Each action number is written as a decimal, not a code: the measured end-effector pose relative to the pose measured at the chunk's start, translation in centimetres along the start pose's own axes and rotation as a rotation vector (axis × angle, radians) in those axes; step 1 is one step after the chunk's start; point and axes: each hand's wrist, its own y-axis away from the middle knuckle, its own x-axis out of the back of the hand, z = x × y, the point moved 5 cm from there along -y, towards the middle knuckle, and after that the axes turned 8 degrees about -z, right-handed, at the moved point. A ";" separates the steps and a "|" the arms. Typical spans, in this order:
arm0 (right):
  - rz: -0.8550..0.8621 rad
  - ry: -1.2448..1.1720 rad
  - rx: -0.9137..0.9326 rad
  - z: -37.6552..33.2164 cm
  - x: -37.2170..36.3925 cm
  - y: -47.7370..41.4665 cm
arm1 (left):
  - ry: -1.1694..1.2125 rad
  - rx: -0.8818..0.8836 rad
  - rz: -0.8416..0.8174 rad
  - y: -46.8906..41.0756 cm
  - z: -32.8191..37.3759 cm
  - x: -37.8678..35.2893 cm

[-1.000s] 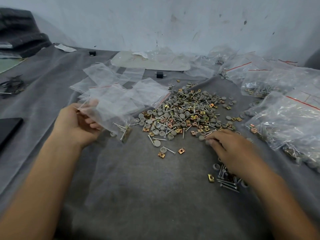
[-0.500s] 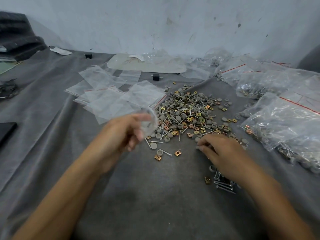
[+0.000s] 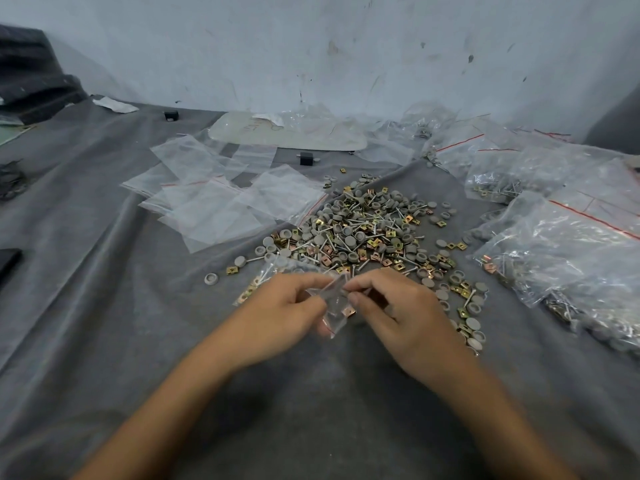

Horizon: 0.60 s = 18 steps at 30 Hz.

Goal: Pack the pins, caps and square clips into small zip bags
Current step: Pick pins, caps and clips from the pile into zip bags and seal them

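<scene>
– Both hands gripping something?
– Yes: left hand and right hand are pinching one small zip bag, dangling between them.
– Pile of pins, caps, clips?
– Lying just beyond both hands.

grey cloth, loose parts pile, empty zip bags

Grey caps, brass-gold clips, grey cloth.
</scene>
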 end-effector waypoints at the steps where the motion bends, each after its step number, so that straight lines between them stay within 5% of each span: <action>1: -0.002 0.024 0.013 -0.1 -0.2 0.1 | 0.008 0.001 0.000 0.0 0.0 0.1; 18: 0.055 0.013 0.126 -1.7 -2.1 0.2 | 0.132 0.032 0.113 0.0 0.0 1.1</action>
